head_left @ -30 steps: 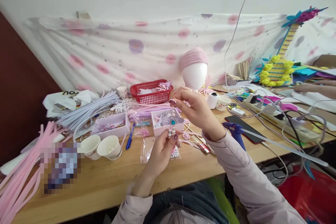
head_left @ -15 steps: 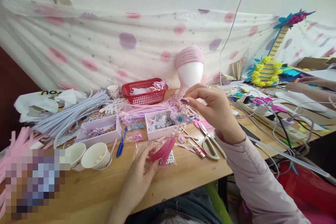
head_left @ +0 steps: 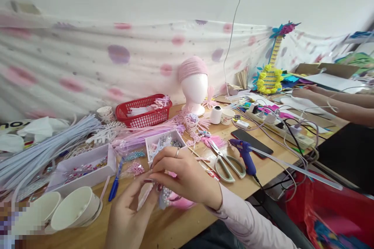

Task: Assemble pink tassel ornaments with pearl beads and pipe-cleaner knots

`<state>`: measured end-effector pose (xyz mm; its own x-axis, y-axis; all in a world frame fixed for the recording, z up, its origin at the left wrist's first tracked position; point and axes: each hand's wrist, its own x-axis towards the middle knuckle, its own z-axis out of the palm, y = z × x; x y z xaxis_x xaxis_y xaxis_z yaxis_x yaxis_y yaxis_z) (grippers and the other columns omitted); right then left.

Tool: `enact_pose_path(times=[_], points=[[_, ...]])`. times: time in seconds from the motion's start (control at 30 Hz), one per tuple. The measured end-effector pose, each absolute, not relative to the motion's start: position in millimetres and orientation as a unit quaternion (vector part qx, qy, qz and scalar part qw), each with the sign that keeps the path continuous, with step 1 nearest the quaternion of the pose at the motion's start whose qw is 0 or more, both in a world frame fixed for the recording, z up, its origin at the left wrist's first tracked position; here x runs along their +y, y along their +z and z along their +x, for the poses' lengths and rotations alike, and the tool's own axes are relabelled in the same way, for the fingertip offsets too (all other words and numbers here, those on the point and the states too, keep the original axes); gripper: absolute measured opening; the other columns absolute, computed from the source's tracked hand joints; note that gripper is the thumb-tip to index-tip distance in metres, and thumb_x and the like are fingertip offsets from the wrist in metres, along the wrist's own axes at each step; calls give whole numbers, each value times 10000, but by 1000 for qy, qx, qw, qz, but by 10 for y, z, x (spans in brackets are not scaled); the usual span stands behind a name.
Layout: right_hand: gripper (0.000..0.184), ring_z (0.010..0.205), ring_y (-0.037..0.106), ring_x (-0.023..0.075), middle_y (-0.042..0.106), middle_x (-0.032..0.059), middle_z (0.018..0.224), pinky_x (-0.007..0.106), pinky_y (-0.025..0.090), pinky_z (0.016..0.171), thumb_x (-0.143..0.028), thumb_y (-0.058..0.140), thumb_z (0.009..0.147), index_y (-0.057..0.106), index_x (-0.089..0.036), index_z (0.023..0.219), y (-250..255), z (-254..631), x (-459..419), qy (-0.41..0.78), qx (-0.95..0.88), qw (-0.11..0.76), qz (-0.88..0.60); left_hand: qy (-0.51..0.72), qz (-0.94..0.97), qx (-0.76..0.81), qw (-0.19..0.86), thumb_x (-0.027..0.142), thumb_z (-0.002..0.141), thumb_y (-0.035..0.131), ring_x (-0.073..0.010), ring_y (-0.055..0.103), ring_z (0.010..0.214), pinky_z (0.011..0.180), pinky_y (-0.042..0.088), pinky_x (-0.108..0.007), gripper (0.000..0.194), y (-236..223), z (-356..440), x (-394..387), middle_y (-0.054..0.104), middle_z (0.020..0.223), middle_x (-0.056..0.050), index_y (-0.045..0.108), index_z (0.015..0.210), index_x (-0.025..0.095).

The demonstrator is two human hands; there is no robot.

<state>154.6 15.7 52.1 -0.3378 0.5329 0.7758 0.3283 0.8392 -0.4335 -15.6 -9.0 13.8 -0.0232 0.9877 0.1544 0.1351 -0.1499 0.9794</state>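
My left hand [head_left: 131,206] and my right hand [head_left: 184,177] meet over the front of the table, thumbs and fingertips pinched close together. Between them is a beaded ornament whose pink tassel [head_left: 182,201] shows below my right hand. Most of the ornament is hidden by the fingers. Silvery pearls [head_left: 166,193] show just under the fingertips. Right behind my hands stands a white box [head_left: 149,151] of small pieces. To the right lie scissors [head_left: 223,163] and a blue hot glue gun [head_left: 245,155].
A red basket [head_left: 143,118] and a white mannequin head [head_left: 194,87] stand at the back. Paper cups [head_left: 78,212], a blue pen [head_left: 113,188] and a bead box [head_left: 109,165] lie left. A power strip [head_left: 280,132] with cables runs right, near another person's arms [head_left: 330,99].
My right hand has come down and left from its raised position to meet my left hand, bringing the ornament's upper end along. The view has shifted right, showing the glue gun and phone.
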Motion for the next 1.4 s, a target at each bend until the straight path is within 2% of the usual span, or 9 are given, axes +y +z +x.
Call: enact_pose_path(times=[0.13, 0.3, 0.53, 0.63, 0.77, 0.87, 1.07, 1.23, 1.4], points=[[199, 852, 704, 162, 731, 87, 929, 266, 585, 791, -308, 625, 1013, 686, -180, 873, 381, 1528, 139, 113, -798, 529, -265, 477, 561, 513, 443, 569, 725, 835, -334, 760, 1068, 869, 638, -348, 461, 46, -245, -81, 828, 1046, -88, 788, 1003, 204], [206, 798, 686, 164, 712, 47, 844, 292, 570, 771, -281, 662, 979, 687, -204, 790, 294, 1608, 174, 236, -717, 560, -340, 484, 509, 486, 521, 469, 716, 866, -280, 747, 1117, 925, 607, -298, 455, 138, -85, -100, 809, 1145, -73, 750, 1087, 233], [219, 760, 677, 158, 696, 37, 838, 285, 553, 693, -303, 666, 971, 719, -191, 790, 146, 1671, 239, 330, -637, 573, -397, 456, 446, 450, 625, 451, 858, 752, -213, 773, 849, 735, 575, -263, 375, 200, 114, -14, 824, 898, -81, 729, 1111, 175], [176, 783, 685, 150, 711, 31, 840, 272, 554, 740, -207, 675, 954, 722, -189, 785, 131, 1635, 179, 301, -643, 572, -411, 468, 436, 453, 621, 435, 861, 752, -198, 757, 807, 730, 560, -258, 318, 167, 126, 0, 810, 841, -58, 744, 1049, 180], [146, 824, 708, 142, 730, 32, 837, 223, 557, 761, -129, 688, 936, 725, -186, 807, 126, 1602, 121, 231, -685, 554, -413, 492, 422, 427, 631, 353, 836, 773, -183, 740, 884, 817, 545, -239, 195, 108, 112, -5, 801, 922, -46, 763, 932, 183], [119, 827, 721, 134, 736, 34, 864, 196, 566, 768, -100, 703, 920, 734, -185, 843, 106, 1596, 102, 187, -702, 552, -410, 482, 410, 416, 653, 320, 864, 739, -163, 721, 843, 789, 533, -220, 156, 44, 77, -4, 790, 891, -37, 764, 932, 182], [125, 825, 738, 139, 733, 29, 877, 190, 585, 762, -77, 699, 912, 726, -198, 892, 74, 1578, 78, 103, -719, 548, -415, 455, 435, 397, 669, 355, 919, 688, -156, 696, 809, 767, 534, -224, 179, -51, 5, 10, 755, 835, -30, 752, 959, 193], [120, 816, 739, 139, 726, 28, 860, 190, 591, 756, -75, 682, 923, 709, -190, 903, 97, 1531, 51, 90, -733, 535, -410, 477, 407, 391, 674, 408, 851, 759, -150, 654, 746, 718, 533, -221, 222, -59, 9, -16, 703, 774, -13, 721, 831, 190], [89, 762, 715, 129, 714, 21, 831, 194, 587, 720, -133, 687, 947, 690, -191, 880, 59, 1479, 13, 87, -723, 541, -420, 494, 387, 438, 644, 479, 805, 799, -139, 620, 696, 649, 496, -192, 297, -66, 12, -95, 670, 710, 0, 729, 808, 190]])
